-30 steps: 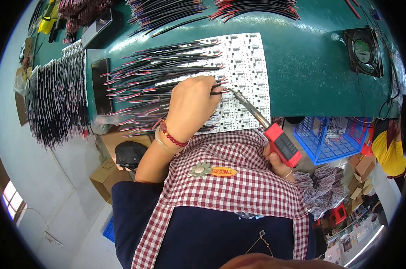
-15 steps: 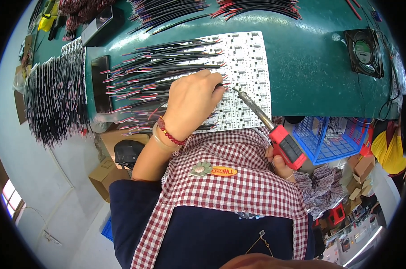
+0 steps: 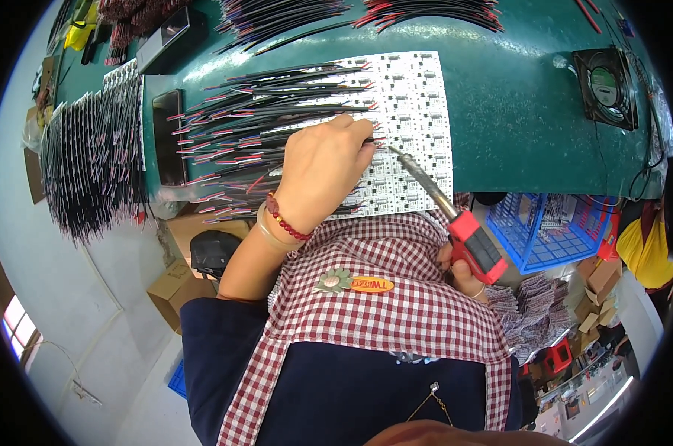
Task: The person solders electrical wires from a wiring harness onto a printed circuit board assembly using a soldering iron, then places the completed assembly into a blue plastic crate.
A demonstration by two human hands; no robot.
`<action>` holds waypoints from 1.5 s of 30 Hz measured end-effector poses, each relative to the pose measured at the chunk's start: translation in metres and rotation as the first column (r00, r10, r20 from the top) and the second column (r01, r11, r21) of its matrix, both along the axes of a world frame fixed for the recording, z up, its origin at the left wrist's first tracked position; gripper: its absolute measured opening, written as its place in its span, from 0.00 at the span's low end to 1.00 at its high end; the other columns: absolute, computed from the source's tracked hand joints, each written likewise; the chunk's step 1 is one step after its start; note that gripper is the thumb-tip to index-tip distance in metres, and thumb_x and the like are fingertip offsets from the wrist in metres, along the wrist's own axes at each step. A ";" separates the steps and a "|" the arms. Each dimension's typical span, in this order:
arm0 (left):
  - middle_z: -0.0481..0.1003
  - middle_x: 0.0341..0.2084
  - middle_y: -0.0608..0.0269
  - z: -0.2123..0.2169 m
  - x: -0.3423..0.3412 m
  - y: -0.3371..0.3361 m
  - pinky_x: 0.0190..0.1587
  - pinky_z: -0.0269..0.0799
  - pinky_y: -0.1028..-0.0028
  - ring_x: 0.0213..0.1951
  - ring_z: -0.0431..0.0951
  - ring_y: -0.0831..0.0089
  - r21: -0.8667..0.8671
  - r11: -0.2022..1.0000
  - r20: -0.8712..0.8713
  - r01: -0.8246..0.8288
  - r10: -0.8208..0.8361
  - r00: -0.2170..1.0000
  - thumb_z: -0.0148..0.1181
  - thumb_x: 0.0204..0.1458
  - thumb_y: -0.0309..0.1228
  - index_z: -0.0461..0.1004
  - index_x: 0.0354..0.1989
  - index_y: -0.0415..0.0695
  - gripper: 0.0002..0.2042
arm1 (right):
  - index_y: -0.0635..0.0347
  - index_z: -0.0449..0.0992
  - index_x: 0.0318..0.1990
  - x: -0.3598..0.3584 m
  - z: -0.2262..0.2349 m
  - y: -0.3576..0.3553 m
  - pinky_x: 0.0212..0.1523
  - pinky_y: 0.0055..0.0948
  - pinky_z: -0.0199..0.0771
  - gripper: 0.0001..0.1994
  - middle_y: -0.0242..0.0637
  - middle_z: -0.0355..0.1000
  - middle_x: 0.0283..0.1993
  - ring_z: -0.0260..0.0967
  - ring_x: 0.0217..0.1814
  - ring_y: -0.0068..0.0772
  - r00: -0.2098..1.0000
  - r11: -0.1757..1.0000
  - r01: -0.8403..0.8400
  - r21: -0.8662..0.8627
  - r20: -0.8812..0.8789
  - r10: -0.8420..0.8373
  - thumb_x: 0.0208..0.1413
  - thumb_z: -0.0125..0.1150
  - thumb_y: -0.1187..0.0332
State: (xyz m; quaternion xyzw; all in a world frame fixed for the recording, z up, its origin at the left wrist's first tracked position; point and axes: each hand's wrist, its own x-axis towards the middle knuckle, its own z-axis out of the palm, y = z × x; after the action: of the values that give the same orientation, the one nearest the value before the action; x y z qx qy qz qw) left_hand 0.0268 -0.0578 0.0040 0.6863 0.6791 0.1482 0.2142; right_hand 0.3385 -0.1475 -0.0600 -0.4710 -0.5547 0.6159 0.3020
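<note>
Left hand [image 3: 327,165] pinches a wire [image 3: 380,139] over the board sheet [image 3: 418,111], by the desk's [image 3: 522,141] near edge; right hand [image 3: 464,277] grips the soldering iron [image 3: 472,239]. We'd expect wire light, bendy, best held near its tip; sheet stiff, fragile, rim-held.
</note>
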 end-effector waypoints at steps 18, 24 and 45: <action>0.73 0.24 0.58 -0.001 -0.003 0.002 0.29 0.69 0.61 0.28 0.75 0.55 -0.034 0.999 0.011 0.036 -0.036 0.999 0.62 0.48 0.32 0.75 0.30 0.42 0.07 | 0.62 0.76 0.30 -0.002 0.007 0.004 0.24 0.26 0.68 0.18 0.35 0.72 0.25 0.70 0.23 0.29 0.999 1.000 -0.016 0.000 0.041 0.016 0.53 0.64 0.53; 0.73 0.24 0.57 -0.001 -0.004 0.002 0.30 0.69 0.61 0.28 0.75 0.54 -0.038 0.999 0.017 0.026 -0.026 1.000 0.63 0.48 0.33 0.75 0.29 0.42 0.08 | 0.62 0.77 0.30 0.000 0.004 0.000 0.23 0.26 0.68 0.17 0.34 0.71 0.24 0.70 0.22 0.30 0.982 0.989 -0.102 0.112 0.171 0.082 0.53 0.63 0.55; 0.71 0.25 0.57 0.016 -0.010 -0.003 0.33 0.70 0.67 0.28 0.75 0.59 0.235 0.969 0.047 -0.077 0.068 0.997 0.58 0.50 0.22 0.75 0.31 0.40 0.01 | 0.67 0.74 0.35 -0.006 0.019 0.002 0.27 0.24 0.66 0.28 0.37 0.71 0.28 0.66 0.26 0.25 0.959 0.975 0.140 -0.173 -0.224 -0.177 0.52 0.64 0.44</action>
State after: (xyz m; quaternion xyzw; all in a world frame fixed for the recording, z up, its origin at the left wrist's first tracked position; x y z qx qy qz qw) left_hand 0.0169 -0.0612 0.0204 0.6787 0.6768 0.2491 0.1384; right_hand 0.3330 -0.1459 -0.0410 -0.4589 -0.4254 0.6828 0.3771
